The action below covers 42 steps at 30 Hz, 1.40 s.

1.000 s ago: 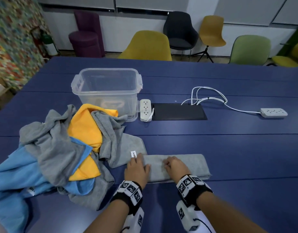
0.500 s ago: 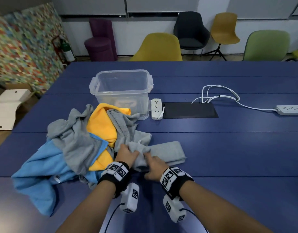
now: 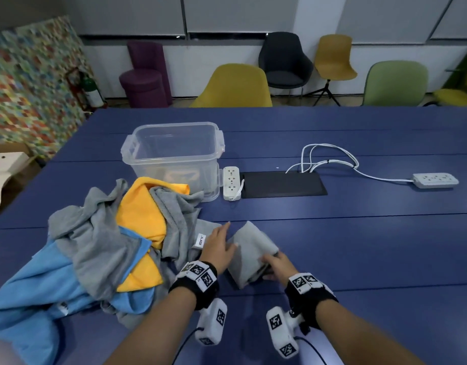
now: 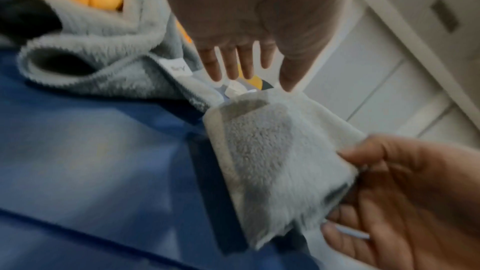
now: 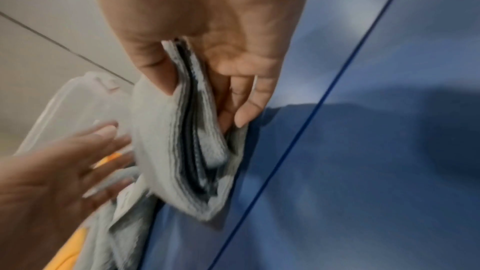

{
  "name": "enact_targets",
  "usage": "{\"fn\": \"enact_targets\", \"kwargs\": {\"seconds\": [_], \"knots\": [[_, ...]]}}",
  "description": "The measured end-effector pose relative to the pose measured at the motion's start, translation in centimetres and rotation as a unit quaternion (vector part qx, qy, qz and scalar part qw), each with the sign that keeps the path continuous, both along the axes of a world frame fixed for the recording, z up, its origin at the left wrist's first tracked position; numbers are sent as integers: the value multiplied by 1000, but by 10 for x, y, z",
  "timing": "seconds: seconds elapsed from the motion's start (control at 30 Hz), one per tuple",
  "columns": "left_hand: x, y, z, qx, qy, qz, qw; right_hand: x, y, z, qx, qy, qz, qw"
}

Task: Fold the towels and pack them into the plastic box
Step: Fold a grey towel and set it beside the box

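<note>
A folded grey towel [image 3: 250, 252] is lifted off the blue table [image 3: 358, 246], tilted on edge. My right hand [image 3: 275, 264] grips its near edge, thumb on one side and fingers on the other; the layers [image 5: 192, 141] show between them in the right wrist view. My left hand [image 3: 219, 246] is beside the towel's left face, fingers straight [image 4: 233, 61], holding nothing. The same towel [image 4: 265, 161] fills the left wrist view. The clear plastic box [image 3: 174, 156] stands behind, with no towel inside. A heap of unfolded grey, yellow and light blue towels [image 3: 100, 243] lies to the left.
A white power strip [image 3: 231, 183] and a black pad [image 3: 282, 184] lie right of the box. A white cable [image 3: 329, 159] leads to a second power strip [image 3: 435, 180] at far right. Chairs [image 3: 235, 86] line the table's far edge.
The long folded towel was folded over into a compact bundle. My right hand now grips it and has raised it off the table; my left hand has let go and opened.
</note>
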State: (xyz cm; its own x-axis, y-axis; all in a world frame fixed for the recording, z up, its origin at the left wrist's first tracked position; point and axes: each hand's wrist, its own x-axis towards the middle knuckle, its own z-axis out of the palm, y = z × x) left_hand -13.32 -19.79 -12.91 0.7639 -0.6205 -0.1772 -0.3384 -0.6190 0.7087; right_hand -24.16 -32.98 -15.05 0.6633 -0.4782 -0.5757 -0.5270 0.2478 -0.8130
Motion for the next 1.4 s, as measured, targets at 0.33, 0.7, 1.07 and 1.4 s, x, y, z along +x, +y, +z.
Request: {"fn": "enact_targets", "kwargs": {"seconds": [0.33, 0.7, 1.07, 1.4], "knots": [[-10, -33, -30, -96, 166, 92, 977, 16, -28, -23, -96, 35, 5, 995], [-37, -36, -45, -37, 129, 169, 976, 10, 4, -12, -300, 129, 137, 935], [-28, -31, -28, 42, 154, 194, 968, 16, 6, -14, -295, 173, 79, 936], [-15, -60, -8, -162, 248, 185, 937, 25, -22, 9, -293, -1, 16, 956]]}}
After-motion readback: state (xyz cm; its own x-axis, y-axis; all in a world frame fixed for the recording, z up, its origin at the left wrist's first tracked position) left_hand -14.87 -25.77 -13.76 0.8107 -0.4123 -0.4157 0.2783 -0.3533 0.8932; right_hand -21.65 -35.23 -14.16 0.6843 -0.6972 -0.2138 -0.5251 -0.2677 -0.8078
